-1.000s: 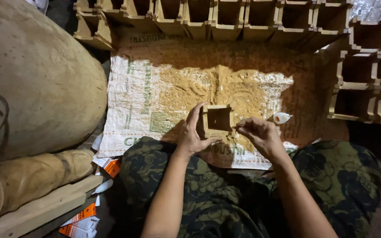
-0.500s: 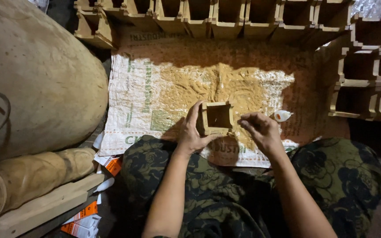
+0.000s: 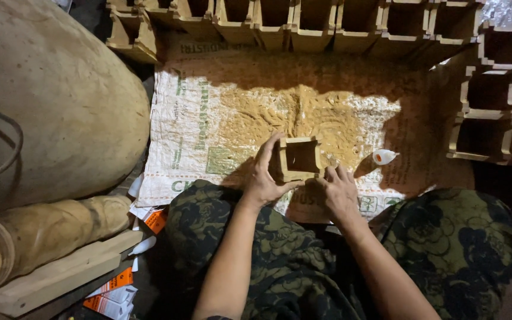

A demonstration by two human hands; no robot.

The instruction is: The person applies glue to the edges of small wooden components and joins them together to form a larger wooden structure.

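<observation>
We look down at a person seated on the floor. The left hand (image 3: 263, 178) grips the left side of a small open wooden box frame (image 3: 299, 158), fingers wrapped over its edge; the right hand (image 3: 340, 191) presses against the frame's near right corner. The frame rests on a sawdust-strewn woven sack (image 3: 208, 124). A small glue bottle (image 3: 383, 156) lies nearby. Rows of finished frames (image 3: 303, 21) suggest many done; this one looks nearly assembled.

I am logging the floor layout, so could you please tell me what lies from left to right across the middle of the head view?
Big stuffed sack → woven mat → left hand → small wooden box → right hand → small white bottle → stacked wooden boxes.
</observation>
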